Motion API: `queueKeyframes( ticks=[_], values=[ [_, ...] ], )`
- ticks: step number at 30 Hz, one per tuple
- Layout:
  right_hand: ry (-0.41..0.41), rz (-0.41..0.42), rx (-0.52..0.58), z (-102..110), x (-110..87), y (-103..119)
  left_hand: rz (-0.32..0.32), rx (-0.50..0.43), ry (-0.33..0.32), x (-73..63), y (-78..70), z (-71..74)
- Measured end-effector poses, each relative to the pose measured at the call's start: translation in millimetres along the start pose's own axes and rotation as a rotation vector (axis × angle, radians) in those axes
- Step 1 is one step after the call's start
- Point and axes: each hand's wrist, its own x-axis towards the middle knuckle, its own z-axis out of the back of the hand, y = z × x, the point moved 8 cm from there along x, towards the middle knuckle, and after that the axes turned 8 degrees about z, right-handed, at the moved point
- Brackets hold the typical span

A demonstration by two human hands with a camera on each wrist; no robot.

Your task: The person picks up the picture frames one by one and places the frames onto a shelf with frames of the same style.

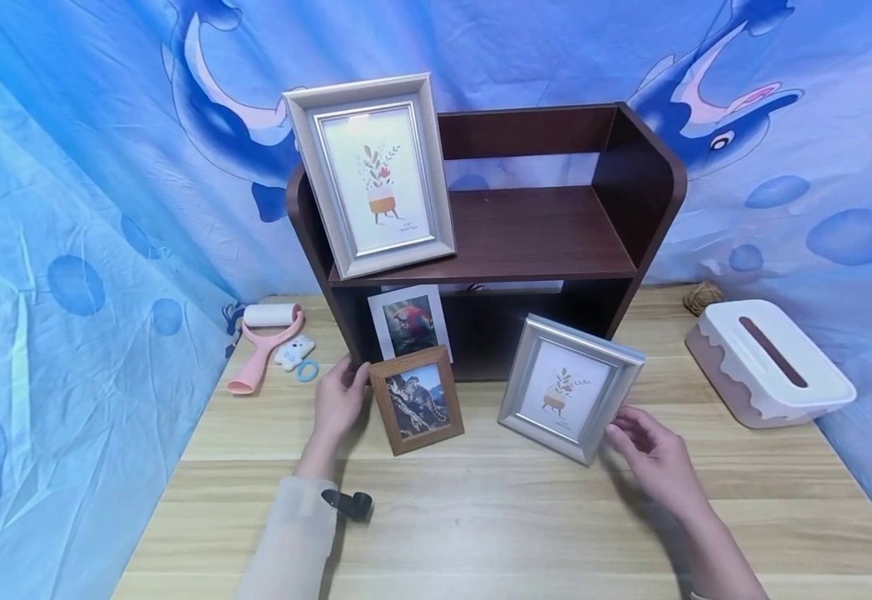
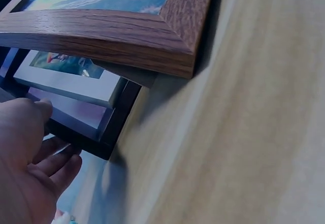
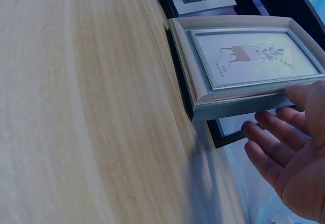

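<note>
Nearest on the pale wood-grain desk (image 1: 443, 533), the right hand (image 1: 654, 471) has its thumb at the right edge of a silver rectangular picture frame (image 1: 556, 392) with a potted-plant print; whether it grips or merely touches cannot be told. The frame stands leaning back before the right of the bookshelf. It is probably light, stiff and smooth, with a fragile, slippery front, so both outer sides seem the best hold. Beside it, well apart, a brown wooden frame (image 1: 418, 402) with an animal photo probably handles alike.

The left hand (image 1: 338, 398) holds the front of the left panel of a dark brown two-tier bookshelf (image 1: 541, 229), which looks rigid and heavier, better taken by both side panels; the two frames stand in front of it. Inside its lower tier, a white-bordered parrot picture (image 1: 409, 325) is partly hidden by the wooden frame.

A pink-handled lint roller (image 1: 258, 358) lies left; a white-lidded tissue box (image 1: 759, 375) sits right. A larger silver-beige frame (image 1: 379, 179) stands at the upper shelf's left end, before a blue dolphin-print curtain (image 1: 76, 200).
</note>
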Motion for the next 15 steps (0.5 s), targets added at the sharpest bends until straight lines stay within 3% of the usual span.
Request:
queueKeyframes(
  ticks=[5,15],
  values=[
    [0.043,-0.02,0.016,-6.8,1.1,-3.1,-0.008,-0.058,-0.06,3.7,-2.1,0.8],
    [0.045,-0.05,0.004,-12.4,1.9,-5.9,-0.073,-0.042,-0.173,-0.8,-10.9,0.8]
  ],
)
